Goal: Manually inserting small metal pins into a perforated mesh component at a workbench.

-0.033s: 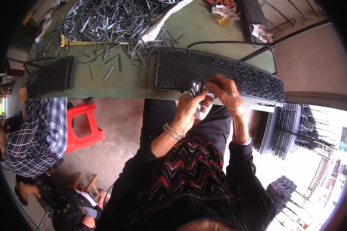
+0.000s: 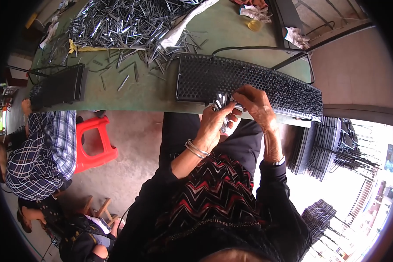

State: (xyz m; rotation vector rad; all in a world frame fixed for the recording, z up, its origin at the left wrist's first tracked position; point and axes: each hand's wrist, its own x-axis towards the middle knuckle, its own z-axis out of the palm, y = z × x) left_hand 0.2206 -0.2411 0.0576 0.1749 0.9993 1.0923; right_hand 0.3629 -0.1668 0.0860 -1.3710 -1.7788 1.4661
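While the left hand (image 2: 210,124) grasps a bundle of slim silver metal strips (image 2: 222,100), its grip closed around their middle, the right hand (image 2: 258,109) hangs just beside the upper ends. Thumb and forefinger of the right grip are drawn together there; whether they pinch a single strip, cannot tell.

Compared with the earlier frame: no clear change. Both hands, the bundle and the black perforated panel (image 2: 214,76) keep their places.

Bundle position: at the near edge of the green table (image 2: 139,98), in front of the panel's lower edge, above the person's lap. Orientation: long axis roughly up and down in the view; upper ends fan out toward the panel, lower ends emerge under the fingers, pointing back toward the body.

Panel: long axis left to right, right end lower. Loose strips lie in a large heap (image 2: 122,22) at the far side, pointing every way.
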